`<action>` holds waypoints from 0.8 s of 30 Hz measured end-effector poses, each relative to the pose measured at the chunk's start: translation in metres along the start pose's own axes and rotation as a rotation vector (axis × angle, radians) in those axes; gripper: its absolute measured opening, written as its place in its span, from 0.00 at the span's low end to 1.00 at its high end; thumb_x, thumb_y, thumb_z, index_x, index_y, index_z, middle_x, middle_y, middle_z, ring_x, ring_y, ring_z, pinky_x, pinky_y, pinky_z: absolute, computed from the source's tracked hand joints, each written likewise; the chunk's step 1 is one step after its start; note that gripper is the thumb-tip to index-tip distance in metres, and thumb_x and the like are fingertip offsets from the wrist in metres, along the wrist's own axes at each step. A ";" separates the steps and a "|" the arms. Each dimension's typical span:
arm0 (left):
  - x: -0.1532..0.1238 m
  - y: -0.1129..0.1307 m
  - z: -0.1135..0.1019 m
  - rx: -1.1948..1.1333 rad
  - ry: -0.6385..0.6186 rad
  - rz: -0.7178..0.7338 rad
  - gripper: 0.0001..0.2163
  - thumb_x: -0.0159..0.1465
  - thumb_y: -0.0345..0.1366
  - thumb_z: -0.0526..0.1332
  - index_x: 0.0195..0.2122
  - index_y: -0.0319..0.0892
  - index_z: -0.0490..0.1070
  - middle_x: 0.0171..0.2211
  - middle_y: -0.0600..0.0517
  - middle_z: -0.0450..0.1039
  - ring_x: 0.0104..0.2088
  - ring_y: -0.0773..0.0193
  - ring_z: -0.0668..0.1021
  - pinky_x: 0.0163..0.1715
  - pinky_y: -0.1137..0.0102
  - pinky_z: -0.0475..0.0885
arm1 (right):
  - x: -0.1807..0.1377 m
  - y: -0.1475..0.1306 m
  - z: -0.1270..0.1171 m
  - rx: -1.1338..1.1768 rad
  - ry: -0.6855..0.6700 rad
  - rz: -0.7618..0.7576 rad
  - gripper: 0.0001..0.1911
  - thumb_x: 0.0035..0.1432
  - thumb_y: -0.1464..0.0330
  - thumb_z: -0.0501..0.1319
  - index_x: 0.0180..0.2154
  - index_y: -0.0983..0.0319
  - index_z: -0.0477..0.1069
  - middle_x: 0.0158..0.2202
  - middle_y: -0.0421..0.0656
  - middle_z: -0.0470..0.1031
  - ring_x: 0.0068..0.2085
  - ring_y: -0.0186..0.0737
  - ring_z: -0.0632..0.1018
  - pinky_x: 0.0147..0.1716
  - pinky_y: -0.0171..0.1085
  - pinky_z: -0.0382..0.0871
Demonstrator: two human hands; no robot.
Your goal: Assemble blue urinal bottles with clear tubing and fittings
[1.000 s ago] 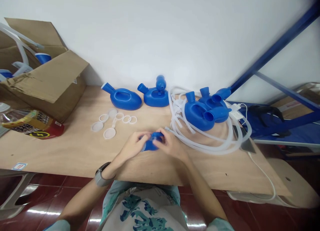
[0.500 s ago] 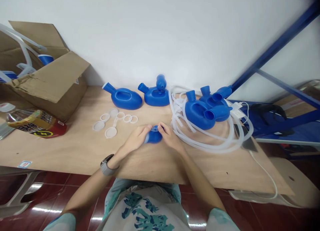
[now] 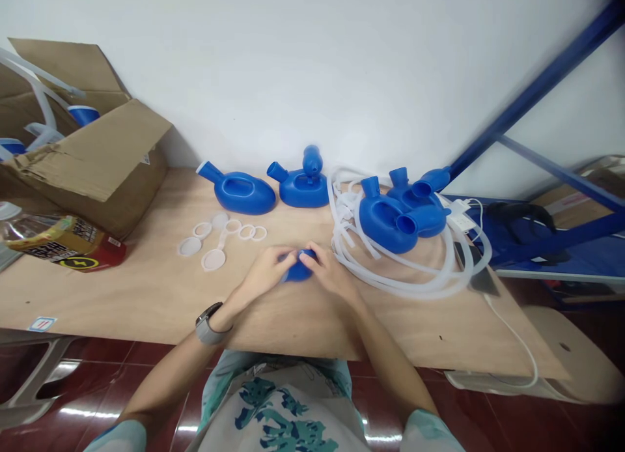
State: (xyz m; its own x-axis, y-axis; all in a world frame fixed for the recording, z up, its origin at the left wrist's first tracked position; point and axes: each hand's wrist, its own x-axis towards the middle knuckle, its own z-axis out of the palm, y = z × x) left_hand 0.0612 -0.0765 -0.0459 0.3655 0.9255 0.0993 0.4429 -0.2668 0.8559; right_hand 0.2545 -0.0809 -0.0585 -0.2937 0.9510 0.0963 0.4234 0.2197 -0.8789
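Low over the near middle of the table, my left hand (image 3: 267, 269) and my right hand (image 3: 328, 269) close around a small rounded blue plastic part (image 3: 299, 269). Both thumbs press on its top, and the fingers hide much of its shape. To the left lie thin white plastic rings (image 3: 247, 232) and a white cap with a strap (image 3: 213, 259). A blue plastic urinal bottle (image 3: 244, 193) stands behind them. Another blue urinal bottle (image 3: 305, 189) has a rounded blue piece (image 3: 312, 160) at its top.
At right, several blue bottles and spouted pieces (image 3: 388, 224) rest on coiled clear tubing (image 3: 420, 286). An opened cardboard box (image 3: 131, 185) holding tubing and blue parts is at left, beside a drink bottle (image 3: 73, 243). A power strip (image 3: 461, 214) and blue metal frame (image 3: 532, 81) border the right.
The thumbs have moved over the top of the blue part, covering the pale piece visible there earlier. The whole view has shifted slightly.
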 end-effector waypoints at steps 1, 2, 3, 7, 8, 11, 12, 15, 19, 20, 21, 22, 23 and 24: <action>0.000 0.001 0.000 0.007 0.004 0.002 0.18 0.71 0.44 0.56 0.36 0.41 0.83 0.37 0.50 0.85 0.39 0.56 0.82 0.42 0.68 0.73 | 0.000 0.000 0.001 -0.019 0.011 0.004 0.15 0.70 0.57 0.54 0.31 0.57 0.61 0.30 0.37 0.68 0.35 0.41 0.72 0.39 0.39 0.63; -0.001 0.002 0.000 0.014 0.008 0.007 0.17 0.71 0.44 0.56 0.36 0.41 0.83 0.38 0.49 0.85 0.40 0.56 0.82 0.42 0.68 0.73 | 0.000 0.001 0.002 -0.030 0.021 0.005 0.15 0.70 0.58 0.53 0.31 0.57 0.61 0.29 0.37 0.68 0.35 0.41 0.72 0.40 0.39 0.63; -0.001 0.003 0.000 0.019 0.014 0.011 0.17 0.71 0.43 0.56 0.37 0.41 0.83 0.40 0.49 0.85 0.41 0.56 0.82 0.43 0.67 0.74 | -0.001 0.001 0.003 -0.036 0.024 0.000 0.15 0.71 0.58 0.52 0.31 0.57 0.61 0.29 0.37 0.68 0.36 0.41 0.72 0.40 0.39 0.63; -0.003 0.005 -0.001 0.021 0.041 0.009 0.15 0.68 0.42 0.58 0.41 0.43 0.84 0.43 0.48 0.86 0.43 0.54 0.83 0.46 0.66 0.75 | -0.002 -0.001 0.001 -0.041 0.002 -0.015 0.11 0.69 0.61 0.52 0.33 0.56 0.63 0.32 0.38 0.70 0.37 0.41 0.72 0.41 0.39 0.64; -0.003 0.004 -0.002 0.020 0.041 0.010 0.14 0.67 0.41 0.59 0.42 0.43 0.84 0.43 0.48 0.86 0.43 0.54 0.83 0.47 0.65 0.75 | -0.002 -0.001 0.000 -0.035 -0.009 -0.012 0.10 0.68 0.61 0.53 0.34 0.56 0.63 0.33 0.38 0.71 0.37 0.41 0.72 0.41 0.39 0.64; -0.004 0.004 -0.004 0.019 0.030 0.027 0.13 0.66 0.40 0.60 0.42 0.44 0.85 0.43 0.49 0.86 0.43 0.55 0.84 0.48 0.66 0.76 | -0.001 0.001 -0.004 0.028 -0.068 0.005 0.09 0.67 0.61 0.55 0.34 0.57 0.64 0.33 0.37 0.70 0.37 0.40 0.72 0.40 0.38 0.64; -0.005 0.004 -0.005 0.017 0.029 0.031 0.13 0.65 0.40 0.60 0.41 0.44 0.84 0.43 0.49 0.86 0.43 0.55 0.84 0.48 0.66 0.76 | 0.000 0.004 -0.005 0.062 -0.094 0.016 0.09 0.66 0.61 0.55 0.34 0.57 0.64 0.33 0.37 0.70 0.37 0.40 0.72 0.40 0.37 0.63; -0.007 0.006 -0.007 0.008 0.027 0.016 0.11 0.65 0.39 0.60 0.39 0.43 0.83 0.39 0.49 0.85 0.39 0.58 0.83 0.43 0.67 0.75 | 0.005 0.011 -0.005 0.178 -0.161 0.066 0.09 0.64 0.61 0.58 0.33 0.57 0.66 0.31 0.35 0.68 0.36 0.38 0.71 0.37 0.36 0.62; -0.008 0.008 -0.007 0.024 0.032 -0.027 0.10 0.64 0.40 0.60 0.34 0.42 0.79 0.32 0.51 0.82 0.29 0.63 0.78 0.32 0.70 0.70 | 0.010 0.015 -0.004 0.302 -0.187 0.103 0.09 0.60 0.61 0.60 0.30 0.58 0.67 0.28 0.35 0.67 0.33 0.37 0.69 0.35 0.35 0.61; -0.008 0.008 -0.007 0.027 0.037 -0.033 0.10 0.64 0.40 0.60 0.33 0.42 0.78 0.32 0.51 0.82 0.28 0.64 0.77 0.31 0.70 0.69 | 0.010 0.013 -0.003 0.318 -0.183 0.106 0.10 0.59 0.61 0.60 0.29 0.59 0.68 0.27 0.35 0.66 0.32 0.37 0.69 0.35 0.35 0.61; -0.007 0.008 -0.006 0.028 0.044 -0.037 0.09 0.63 0.40 0.60 0.33 0.42 0.77 0.31 0.51 0.82 0.28 0.64 0.77 0.30 0.70 0.69 | 0.010 0.011 -0.002 0.327 -0.172 0.110 0.09 0.59 0.61 0.60 0.29 0.59 0.68 0.27 0.35 0.66 0.32 0.36 0.68 0.34 0.35 0.60; -0.006 0.008 -0.005 0.029 0.054 -0.040 0.09 0.63 0.39 0.60 0.32 0.42 0.76 0.31 0.51 0.81 0.28 0.64 0.77 0.30 0.70 0.68 | 0.009 0.009 -0.001 0.330 -0.154 0.112 0.09 0.58 0.62 0.60 0.29 0.59 0.68 0.27 0.35 0.66 0.32 0.36 0.68 0.34 0.35 0.60; -0.005 0.009 -0.004 0.029 0.066 -0.042 0.08 0.63 0.39 0.60 0.31 0.42 0.76 0.31 0.51 0.81 0.29 0.63 0.77 0.31 0.70 0.69 | 0.008 0.006 -0.001 0.326 -0.130 0.114 0.09 0.57 0.62 0.60 0.29 0.59 0.68 0.27 0.35 0.66 0.32 0.36 0.68 0.34 0.35 0.60; -0.003 0.009 -0.004 0.030 0.078 -0.045 0.08 0.63 0.39 0.60 0.31 0.42 0.76 0.31 0.51 0.81 0.30 0.62 0.78 0.31 0.70 0.69 | 0.007 0.004 0.000 0.318 -0.104 0.113 0.08 0.57 0.62 0.60 0.29 0.59 0.68 0.27 0.35 0.66 0.32 0.37 0.67 0.34 0.35 0.60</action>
State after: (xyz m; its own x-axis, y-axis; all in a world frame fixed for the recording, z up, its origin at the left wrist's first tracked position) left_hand 0.0611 -0.0810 -0.0364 0.2800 0.9546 0.1016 0.4820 -0.2313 0.8451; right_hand 0.2540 -0.0731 -0.0615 -0.3530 0.9346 -0.0439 0.1750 0.0199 -0.9844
